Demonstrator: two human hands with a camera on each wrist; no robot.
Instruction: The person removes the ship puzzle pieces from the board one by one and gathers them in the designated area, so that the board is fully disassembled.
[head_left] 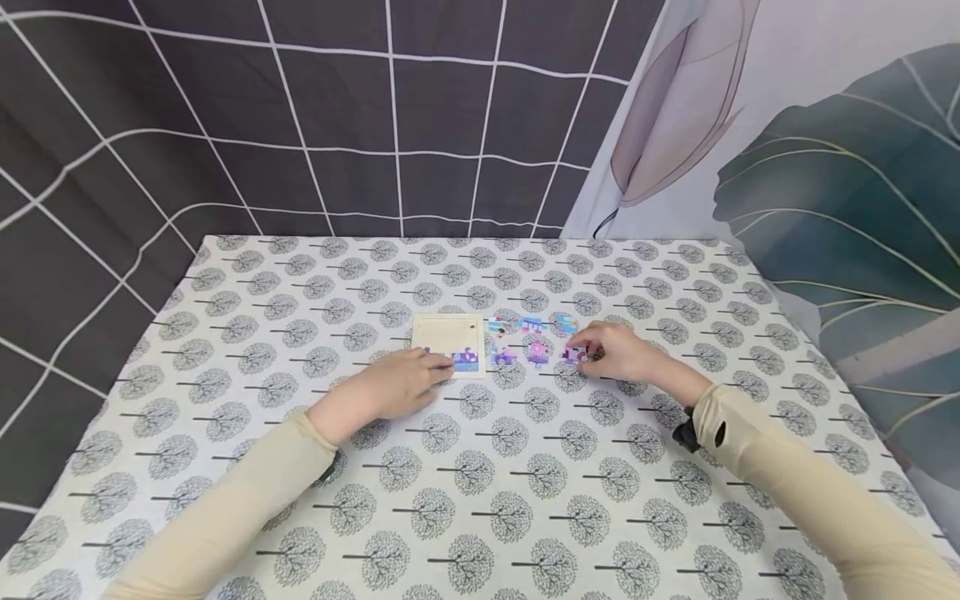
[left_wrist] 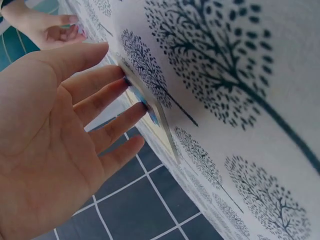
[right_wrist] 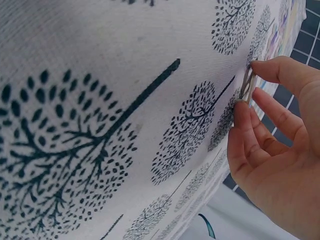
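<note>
Beige sleeves [head_left: 817, 483] lie nearest the head camera, cut off by the lower frame edge. Beneath them extends a table covered with tree-print cloth [head_left: 480, 467]. Behind the table hang a dark grid-pattern cloth [head_left: 330, 92] and a leaf-print cloth [head_left: 840, 217], both cropped by the frame.

Left hand [head_left: 393, 383]: fingers extended and spread, fingertips touching the lower left part of a shallow wooden tray [head_left: 448, 327]; the covered corner is not visible. Right hand [head_left: 618, 352]: thumb and fingers pinch a puzzle piece [head_left: 575, 355], partly concealed by the fingers. Its edges [right_wrist: 247, 85] appear side-on in the right wrist view, so the printed face cannot be read there.

Tray: located between the hands, just beside the loose pieces [head_left: 537, 353]. Purple and blue pieces [head_left: 467, 360] line its lower side, partly hidden by the left fingers; their count cannot be determined. Loose pieces: arranged in two rows right of the tray; prints too small to identify. Tray, upper right: one small dark mark [head_left: 471, 327], nature unclear.
</note>
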